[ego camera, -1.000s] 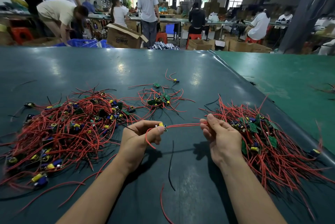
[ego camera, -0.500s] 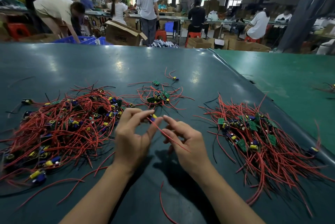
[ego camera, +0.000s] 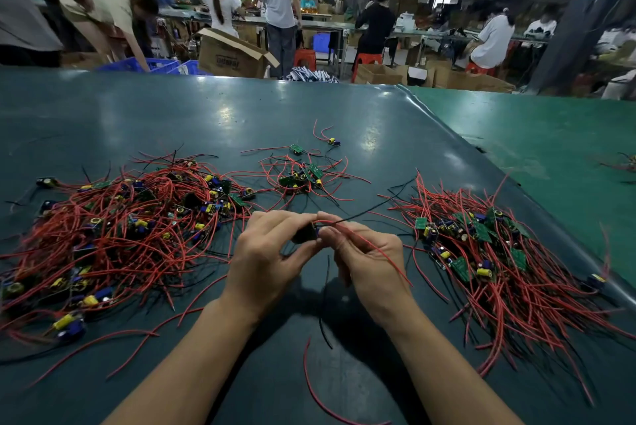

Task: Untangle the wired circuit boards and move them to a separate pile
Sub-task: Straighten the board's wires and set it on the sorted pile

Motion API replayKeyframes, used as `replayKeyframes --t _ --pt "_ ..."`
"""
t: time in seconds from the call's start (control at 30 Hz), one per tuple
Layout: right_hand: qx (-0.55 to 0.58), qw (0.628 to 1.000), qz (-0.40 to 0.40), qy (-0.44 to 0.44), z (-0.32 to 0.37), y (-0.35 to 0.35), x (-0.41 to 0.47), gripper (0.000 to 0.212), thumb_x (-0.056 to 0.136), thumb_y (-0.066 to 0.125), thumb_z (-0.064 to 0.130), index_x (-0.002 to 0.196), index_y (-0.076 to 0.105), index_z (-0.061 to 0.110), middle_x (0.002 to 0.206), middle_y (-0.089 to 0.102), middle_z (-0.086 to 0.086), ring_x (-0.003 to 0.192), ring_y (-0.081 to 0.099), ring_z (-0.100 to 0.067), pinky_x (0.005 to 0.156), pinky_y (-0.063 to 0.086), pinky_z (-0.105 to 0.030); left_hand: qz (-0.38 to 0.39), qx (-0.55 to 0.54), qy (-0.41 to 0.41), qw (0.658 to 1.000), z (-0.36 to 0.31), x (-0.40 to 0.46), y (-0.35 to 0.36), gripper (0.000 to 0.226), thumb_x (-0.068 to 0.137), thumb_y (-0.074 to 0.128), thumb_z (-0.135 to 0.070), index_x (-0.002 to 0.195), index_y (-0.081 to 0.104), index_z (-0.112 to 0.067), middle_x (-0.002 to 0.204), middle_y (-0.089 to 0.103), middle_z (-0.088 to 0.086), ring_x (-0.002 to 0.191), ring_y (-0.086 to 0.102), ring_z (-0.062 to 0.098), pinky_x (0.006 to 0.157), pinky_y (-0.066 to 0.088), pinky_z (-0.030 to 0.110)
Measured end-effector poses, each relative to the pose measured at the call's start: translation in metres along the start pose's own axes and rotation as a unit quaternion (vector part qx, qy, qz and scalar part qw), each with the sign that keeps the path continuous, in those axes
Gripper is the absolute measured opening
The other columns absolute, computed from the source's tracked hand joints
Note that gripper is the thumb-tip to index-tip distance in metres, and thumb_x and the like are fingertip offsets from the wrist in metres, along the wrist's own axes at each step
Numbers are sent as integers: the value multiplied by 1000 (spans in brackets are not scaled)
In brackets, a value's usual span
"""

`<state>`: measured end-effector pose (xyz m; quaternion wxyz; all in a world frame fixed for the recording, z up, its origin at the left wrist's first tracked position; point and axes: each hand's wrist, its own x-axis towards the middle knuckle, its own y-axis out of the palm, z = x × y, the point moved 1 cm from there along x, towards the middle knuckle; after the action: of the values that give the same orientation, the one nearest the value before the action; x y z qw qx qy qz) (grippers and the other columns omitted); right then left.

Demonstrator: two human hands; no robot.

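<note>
A large tangled heap of red-wired circuit boards (ego camera: 113, 232) covers the left of the dark green table (ego camera: 344, 122). A sorted pile of boards with red wires (ego camera: 499, 259) lies on the right. Between them, my left hand (ego camera: 272, 259) pinches a small dark circuit board (ego camera: 305, 234), mostly hidden by the fingers. My right hand (ego camera: 368, 259) touches the same board and holds its red wire (ego camera: 371, 245), which trails over the hand. A black wire (ego camera: 375, 208) runs from the board toward the upper right.
A small cluster of boards (ego camera: 303, 177) and two single pieces (ego camera: 332, 141) lie further back. Loose red and black wires (ego camera: 323, 328) lie near my forearms. A lighter green table (ego camera: 550, 135) adjoins on the right. Behind the table are people, cardboard boxes (ego camera: 234, 56) and blue crates.
My right hand left the right pile and came to the centre beside my left hand. Both hands now close on one board, and its red wire has been drawn in over the right hand.
</note>
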<state>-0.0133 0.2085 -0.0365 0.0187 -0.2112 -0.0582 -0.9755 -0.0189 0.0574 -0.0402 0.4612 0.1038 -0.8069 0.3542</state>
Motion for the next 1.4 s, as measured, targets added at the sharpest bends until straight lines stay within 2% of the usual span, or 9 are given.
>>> replayKeyframes --t 0.17,0.37,0.73,0.9,1.03,1.13,1.23,1.33,1.4 --pt "81 995 2 50 6 1 -2 26 86 63 2 111 67 1 46 56 12 39 49 1 43 40 -8 32 28 34 999 7 1 2 38 84 66 -33 105 75 -3 92 73 6 82 65 20 70 45 40" --pt "53 990 -85 97 2 -7 4 25 75 73 30 78 76 5 46 39 0 39 29 -11 39 26 -19 44 21 70 996 4 1 10 40 85 66 -42 99 76 -5 86 72 4 76 63 18 66 49 41" --pt "139 946 -279 92 3 -41 20 21 91 67 12 70 72 11 53 58 5 37 34 -4 35 25 -16 20 38 79 996 6 2 8 35 83 71 -44 89 77 -10 79 71 -1 68 64 19 65 45 40" --pt "194 933 -270 138 -1 -44 23 36 99 53 17 64 54 11 41 32 7 32 29 -6 34 23 -15 46 54 92 993 7 1 9 35 84 69 -45 90 77 -11 81 71 -1 68 63 20 65 44 39" --pt "-92 970 -223 28 0 -53 18 34 100 54 21 68 59 11 44 41 10 39 35 -7 39 29 -20 65 49 95 992 10 -1 5 38 83 67 -46 87 77 -10 80 72 0 67 63 21 63 45 39" --pt "-329 908 -238 -102 -3 -58 17 23 97 61 20 85 75 6 67 65 4 59 55 -11 60 48 -26 73 38 96 992 12 -1 2 41 82 66 -48 87 77 -9 79 72 1 66 64 21 62 48 39" --pt "-241 934 -261 -30 -6 -55 18 20 96 62 21 84 76 13 61 64 5 48 56 -10 49 49 -27 76 35 92 992 11 -1 2 41 82 66 -49 87 77 -9 79 72 0 65 63 20 63 47 37" --pt "6 958 -272 92 -4 -48 18 18 98 59 22 94 72 10 64 68 2 41 53 -9 36 42 -20 52 32 64 996 9 -1 4 38 81 69 -46 87 77 -9 79 73 0 66 65 22 63 48 41" --pt "120 952 -212 185 -2 -39 17 36 96 55 39 103 66 5 73 72 -5 42 58 -12 33 40 -18 5 50 37 998 8 -1 3 37 80 71 -44 88 77 -8 79 73 1 67 66 22 63 48 42"
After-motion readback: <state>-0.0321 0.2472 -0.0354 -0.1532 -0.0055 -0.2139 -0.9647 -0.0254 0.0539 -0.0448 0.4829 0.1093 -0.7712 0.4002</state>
